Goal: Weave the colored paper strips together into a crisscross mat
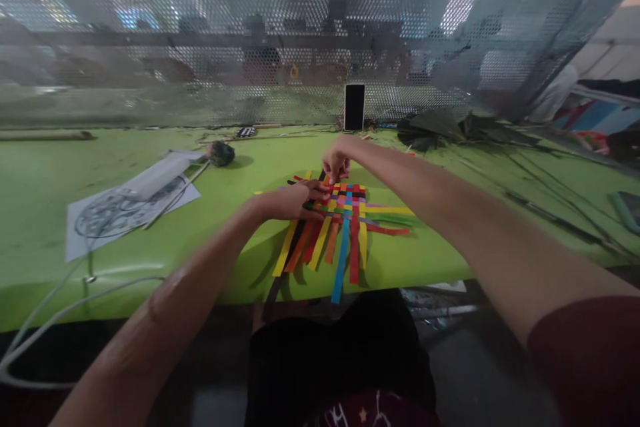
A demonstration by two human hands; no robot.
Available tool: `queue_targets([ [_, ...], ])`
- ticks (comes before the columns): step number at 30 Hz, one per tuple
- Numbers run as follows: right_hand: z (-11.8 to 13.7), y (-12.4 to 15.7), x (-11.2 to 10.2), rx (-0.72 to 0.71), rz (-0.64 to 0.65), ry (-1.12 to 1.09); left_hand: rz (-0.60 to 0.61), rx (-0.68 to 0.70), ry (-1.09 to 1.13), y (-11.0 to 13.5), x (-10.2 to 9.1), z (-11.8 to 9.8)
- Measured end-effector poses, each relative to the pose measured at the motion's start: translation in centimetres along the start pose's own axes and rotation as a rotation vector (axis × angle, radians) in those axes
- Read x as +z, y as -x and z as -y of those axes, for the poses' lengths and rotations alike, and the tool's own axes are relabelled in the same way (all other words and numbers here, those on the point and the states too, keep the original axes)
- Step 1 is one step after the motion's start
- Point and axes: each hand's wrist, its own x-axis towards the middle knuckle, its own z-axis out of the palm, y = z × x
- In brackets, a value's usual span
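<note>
Partly beneath both hands, woven strips

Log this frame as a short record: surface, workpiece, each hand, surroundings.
surface: green table
workpiece: multicoloured strips, woven in the middle, loose ends fanning toward the wearer
left_hand: left hand laid over the weave's left side
right_hand: right hand at the weave's far edge, fingers bent; grip unclear
left_side: white sheet with a drawing
far_edge: phone, upright, screen dark
far_right: dark green leaves
</note>
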Motion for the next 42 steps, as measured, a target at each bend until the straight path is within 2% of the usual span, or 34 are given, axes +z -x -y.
queue_targets([
  [3,0.5,1.2,0.1,0.038,0.079,0.096,-0.004,-0.004,-0.012,0.2,0.1,-0.3],
  [5,0.6,2.7,0.7,-0.009,0.04,0.122,-0.017,-0.001,-0.017,0.3,0.2,-0.4],
  [8,0.1,5.2,2.3,-0.178,-0.104,0.111,-0.051,-0.014,-0.01,0.4,0.5,-0.2],
  [9,-0.2,5.9,3.0,-0.307,-0.167,0.087,-0.062,-0.018,-0.004,0.5,0.6,-0.1],
  [11,-0.9,6.8,4.2,-0.493,-0.172,0.055,-0.074,-0.014,0.014,0.5,0.7,-0.1],
  [15,-1.8,6.8,5.4,-0.596,-0.232,-0.016,-0.087,-0.012,0.079,0.6,0.7,-0.2],
  [19,-2.0,6.4,5.6,-0.661,-0.244,-0.045,-0.117,-0.035,0.116,0.7,0.5,-0.2],
  [21,-2.2,6.6,5.3,-0.643,-0.226,-0.096,-0.122,-0.035,0.093,0.8,0.4,-0.3],
  [26,-3.6,7.7,4.8,-0.461,-0.049,-0.424,-0.118,-0.034,0.071,1.0,0.1,-0.5],
  [28,-4.1,8.1,4.9,-0.401,-0.061,-0.537,-0.122,0.015,0.07,1.1,-0.1,-0.6],
  [31,-4.5,8.8,5.2,-0.397,-0.03,-0.609,-0.134,0.115,0.049,1.4,-0.4,-0.6],
  [34,-4.2,9.6,5.5,-0.416,0.017,-0.641,-0.127,0.136,0.052,1.6,-0.7,-0.4],
  [37,-3.5,9.9,5.9,-0.388,-0.064,-0.627,-0.107,0.107,0.074,1.8,-0.7,0.0],
  [42,-2.4,9.1,6.8,-0.252,-0.228,-0.581,-0.083,0.075,0.087,1.9,-0.5,0.5],
])
